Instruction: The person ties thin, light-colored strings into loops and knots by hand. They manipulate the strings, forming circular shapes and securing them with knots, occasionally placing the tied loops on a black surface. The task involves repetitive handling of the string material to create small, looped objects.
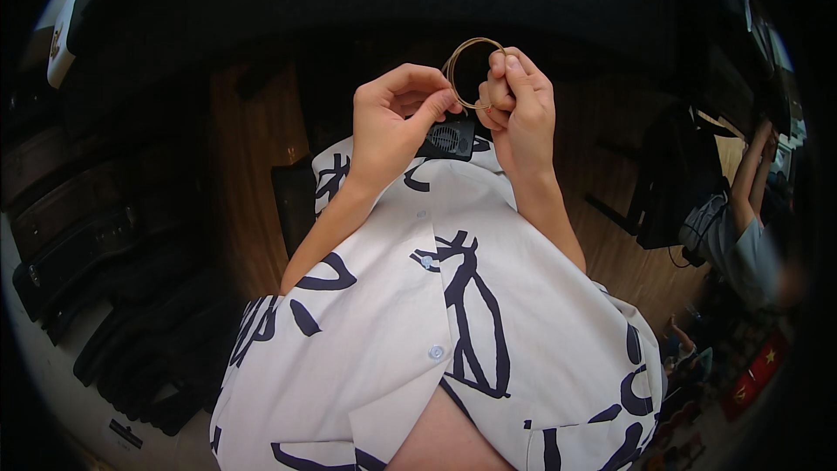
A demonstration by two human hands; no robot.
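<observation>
A coil of thin brass-coloured wire [468, 41] is held up in front of my chest, its loops forming a loose ring. My right hand [521, 98] closes round the ring's right side, fingers curled and thumb pressed against the index finger. At the ring's lower left, my left hand [397, 113] pinches the wire between thumb and fingertips. A small reddish spot shows on the wire beside my right fingers. Below both hands, a black device with a round grille [449, 139] is near my lap; what supports it is hidden.
Ahead stretches a dark surface [375, 0]. Several black cases [78, 244] line the left side. Wooden flooring [602, 157] shows on both sides. At right, another person [732, 218] is near a black chair-like object [671, 174]; a red flag [757, 377] appears lower right.
</observation>
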